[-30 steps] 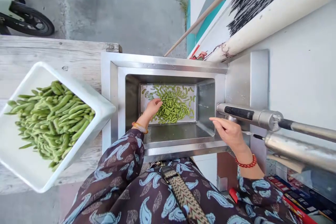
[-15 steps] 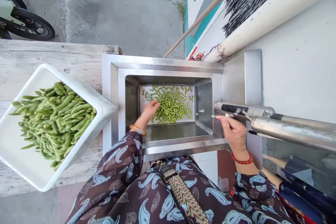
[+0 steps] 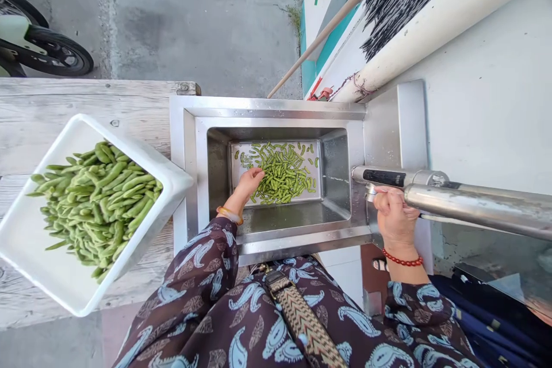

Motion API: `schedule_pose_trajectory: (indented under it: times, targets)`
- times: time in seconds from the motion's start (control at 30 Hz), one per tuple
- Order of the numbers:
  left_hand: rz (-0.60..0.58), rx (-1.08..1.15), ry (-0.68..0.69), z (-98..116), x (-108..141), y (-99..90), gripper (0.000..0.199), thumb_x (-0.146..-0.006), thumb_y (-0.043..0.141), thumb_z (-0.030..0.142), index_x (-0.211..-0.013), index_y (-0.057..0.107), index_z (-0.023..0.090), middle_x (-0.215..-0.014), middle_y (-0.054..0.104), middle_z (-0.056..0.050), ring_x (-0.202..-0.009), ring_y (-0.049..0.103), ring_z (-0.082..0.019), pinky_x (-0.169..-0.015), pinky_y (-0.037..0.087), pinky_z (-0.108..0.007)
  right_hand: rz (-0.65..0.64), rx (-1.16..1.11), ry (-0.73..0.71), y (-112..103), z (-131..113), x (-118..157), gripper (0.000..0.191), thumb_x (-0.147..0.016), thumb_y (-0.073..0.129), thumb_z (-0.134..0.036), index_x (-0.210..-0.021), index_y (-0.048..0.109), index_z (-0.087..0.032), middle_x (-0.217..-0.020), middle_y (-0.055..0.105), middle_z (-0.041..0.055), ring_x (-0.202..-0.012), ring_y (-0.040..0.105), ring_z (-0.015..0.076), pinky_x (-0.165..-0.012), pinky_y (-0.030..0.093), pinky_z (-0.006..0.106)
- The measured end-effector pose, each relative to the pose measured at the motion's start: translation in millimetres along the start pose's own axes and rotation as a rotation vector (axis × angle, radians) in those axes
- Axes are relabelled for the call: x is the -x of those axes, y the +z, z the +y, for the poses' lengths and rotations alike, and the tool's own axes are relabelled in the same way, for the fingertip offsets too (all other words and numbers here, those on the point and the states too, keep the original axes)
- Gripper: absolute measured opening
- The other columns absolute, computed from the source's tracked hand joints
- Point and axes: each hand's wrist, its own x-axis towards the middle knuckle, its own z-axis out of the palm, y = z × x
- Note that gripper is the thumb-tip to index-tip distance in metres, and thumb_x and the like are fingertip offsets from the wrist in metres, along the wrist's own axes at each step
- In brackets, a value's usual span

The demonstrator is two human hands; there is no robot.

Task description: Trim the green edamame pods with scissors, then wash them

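Note:
Green edamame pods (image 3: 282, 175) lie heaped on the bottom of a stainless steel sink (image 3: 276, 104), with loose ones scattered around the heap. At the heap's left edge is my left hand (image 3: 248, 182), its fingers loosely bent and partly hidden; I see nothing in them. On the right, my right hand (image 3: 393, 210) is closed around the small metal handle (image 3: 370, 191) of the tap (image 3: 383, 176). A thin streak of water shows near the sink's right wall. More pods (image 3: 103, 201) fill a white plastic tub (image 3: 47, 276) to the left.
The tub stands on a weathered wooden table (image 3: 142, 92) against the sink. Beyond are a wooden pole (image 3: 328, 29), a mop head (image 3: 405, 3), a white pipe (image 3: 414, 29) and a wheel (image 3: 64, 52). Dark blue cloth (image 3: 487, 310) and a sandalled foot (image 3: 380, 265) show at lower right.
My right hand has moved right and closed round the tap handle; its index finger was stretched out before. My left hand has barely moved. The view has shifted slightly.

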Motion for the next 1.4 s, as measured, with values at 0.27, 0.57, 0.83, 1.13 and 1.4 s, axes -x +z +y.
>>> schedule_pose_trajectory:
  times: [0.27,0.57,0.83,1.13,1.4]
  targets:
    - [-0.008,0.003,-0.001,2.9,0.3,0.8,0.032,-0.076,0.065,0.037,-0.100,0.070,0.015,-0.101,0.072,-0.011,-0.097,0.068,-0.026,-0.091,0.051,-0.038,0.059,-0.066,0.118,1.9,-3.1,0.5,0.035,-0.095,0.047,-0.044,-0.088,0.072,-0.021,-0.052,0.052,0.0011,-0.045,0.050,0.0184,-0.047,0.047,0.038]
    - [-0.001,0.036,-0.020,3.6,4.7,-1.6,0.033,-0.075,0.067,0.038,-0.099,0.069,0.015,-0.090,0.072,-0.008,-0.088,0.068,-0.025,-0.086,0.052,-0.038,0.111,-0.251,0.175,8.9,-19.8,-10.3,0.036,-0.096,0.047,-0.043,-0.079,0.070,-0.021,-0.043,0.033,-0.0078,-0.036,0.034,0.0110,-0.044,0.038,0.030]
    - [-0.043,0.123,-0.039,20.2,13.9,4.3,0.030,-0.078,0.065,0.031,-0.103,0.069,0.014,-0.097,0.072,-0.009,-0.090,0.068,-0.023,-0.085,0.051,-0.035,-0.043,0.098,-0.039,11.0,-64.5,-16.6,0.025,-0.091,0.062,-0.042,-0.096,0.076,-0.022,-0.080,0.072,0.0066,-0.076,0.066,0.0207,-0.080,0.055,0.038]
    - [-0.308,0.660,0.070,82.6,40.7,37.0,0.028,-0.087,0.064,0.035,-0.107,0.068,0.016,-0.103,0.071,-0.007,-0.084,0.066,-0.014,-0.079,0.052,-0.027,-0.271,-1.192,0.663,138.1,-115.0,-52.0,0.022,-0.090,0.063,-0.042,-0.101,0.071,-0.025,-0.103,0.072,0.0020,-0.093,0.068,0.0152,-0.086,0.058,0.031]
    - [-0.498,1.070,0.024,138.4,68.0,55.2,0.035,-0.091,0.056,0.046,-0.077,0.065,0.015,-0.072,0.066,-0.004,-0.076,0.066,-0.016,-0.078,0.052,-0.029,-0.351,-1.291,0.622,169.9,-124.7,-73.5,0.034,-0.096,0.052,-0.045,-0.069,0.053,-0.023,-0.061,0.053,-0.0047,-0.055,0.053,0.0096,-0.056,0.051,0.022]
